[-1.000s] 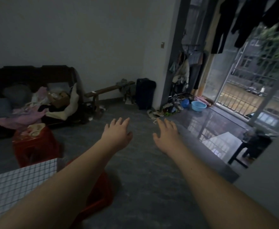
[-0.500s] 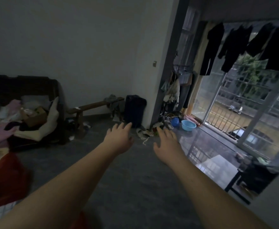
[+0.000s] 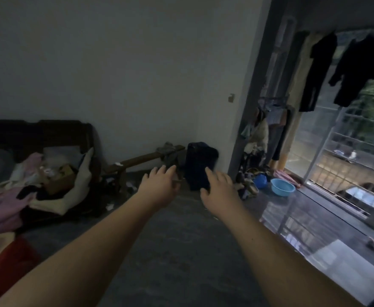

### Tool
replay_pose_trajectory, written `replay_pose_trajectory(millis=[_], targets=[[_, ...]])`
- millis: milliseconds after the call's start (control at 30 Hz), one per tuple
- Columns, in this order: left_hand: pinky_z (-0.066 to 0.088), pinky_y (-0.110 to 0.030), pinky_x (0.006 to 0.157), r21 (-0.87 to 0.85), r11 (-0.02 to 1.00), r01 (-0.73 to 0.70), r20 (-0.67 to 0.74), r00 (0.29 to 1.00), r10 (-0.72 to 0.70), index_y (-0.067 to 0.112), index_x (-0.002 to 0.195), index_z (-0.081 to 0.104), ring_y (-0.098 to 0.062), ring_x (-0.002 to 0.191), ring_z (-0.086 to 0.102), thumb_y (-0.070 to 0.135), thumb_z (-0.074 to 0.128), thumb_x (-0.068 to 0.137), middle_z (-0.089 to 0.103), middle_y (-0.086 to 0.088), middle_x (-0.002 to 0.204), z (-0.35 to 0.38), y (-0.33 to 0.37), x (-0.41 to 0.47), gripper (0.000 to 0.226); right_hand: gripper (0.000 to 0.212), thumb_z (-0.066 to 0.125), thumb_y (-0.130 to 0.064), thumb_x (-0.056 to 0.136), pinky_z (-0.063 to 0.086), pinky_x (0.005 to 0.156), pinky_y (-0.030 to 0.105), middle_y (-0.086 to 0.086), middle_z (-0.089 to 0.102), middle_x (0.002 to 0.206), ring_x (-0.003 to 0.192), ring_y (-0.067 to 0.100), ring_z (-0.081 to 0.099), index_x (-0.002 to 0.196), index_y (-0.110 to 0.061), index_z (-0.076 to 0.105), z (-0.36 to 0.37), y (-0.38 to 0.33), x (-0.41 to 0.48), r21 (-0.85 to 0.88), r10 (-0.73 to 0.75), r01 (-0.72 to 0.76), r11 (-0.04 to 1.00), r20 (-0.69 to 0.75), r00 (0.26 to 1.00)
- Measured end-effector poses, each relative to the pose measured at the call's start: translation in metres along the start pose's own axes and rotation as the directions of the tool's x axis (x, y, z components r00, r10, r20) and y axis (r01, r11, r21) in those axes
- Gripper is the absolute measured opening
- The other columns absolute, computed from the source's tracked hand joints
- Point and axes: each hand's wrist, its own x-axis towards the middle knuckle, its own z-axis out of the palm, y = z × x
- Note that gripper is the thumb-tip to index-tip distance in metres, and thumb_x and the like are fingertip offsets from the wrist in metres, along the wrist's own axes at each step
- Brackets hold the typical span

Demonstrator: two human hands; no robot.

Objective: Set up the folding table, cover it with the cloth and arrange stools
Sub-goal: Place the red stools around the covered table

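The left hand (image 3: 159,187) and right hand (image 3: 219,192) stay outstretched, fingers straight, holding nothing. The red plastic stool (image 3: 8,273) now sits lower in view, at the left edge.

The grey floor (image 3: 170,251) carries a dark suitcase (image 3: 200,165) standing by the wall (image 3: 137,85), with a low wooden bench (image 3: 146,157) beside it. A blue basin (image 3: 282,187) lies on the floor near the window (image 3: 347,151), and a red stool (image 3: 10,271) stands at the left.

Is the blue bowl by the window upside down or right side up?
Right side up. The blue bowl has its round rim on top, and its inside shows. Whether it holds water, cannot tell.
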Motion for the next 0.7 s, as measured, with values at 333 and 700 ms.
replay_pose_trajectory(millis=[333, 700], targets=[[0.031, -0.053, 0.112, 0.016, 0.913, 0.408, -0.044, 0.912, -0.407, 0.026, 0.153, 0.025, -0.036, 0.142, 0.03, 0.052, 0.045, 0.093, 0.032, -0.009, 0.157, 0.051, -0.137, 0.095, 0.069, 0.07, 0.046, -0.042, 0.098, 0.025, 0.119, 0.053, 0.004, 0.014, 0.166, 0.152, 0.028, 0.009, 0.158, -0.028, 0.014, 0.112, -0.056, 0.206, 0.058, -0.348, 0.343, 0.938, 0.15, 0.926], [0.035, -0.05, 0.11, 0.033, 0.469, 0.883, -0.171, 0.467, -0.868, 0.026, 0.147, 0.033, -0.034, 0.135, 0.04, 0.051, 0.047, 0.087, 0.041, -0.008, 0.15, 0.048, -0.234, 0.008, 0.066, 0.07, 0.048, -0.038, 0.096, 0.025, 0.119, 0.049, 0.006, 0.017, 0.165, 0.151, 0.027, 0.011, 0.158, -0.026, 0.017, 0.202, -0.22, 0.284, 0.279, -0.787, 0.742, 0.609, 0.329, 0.522]])
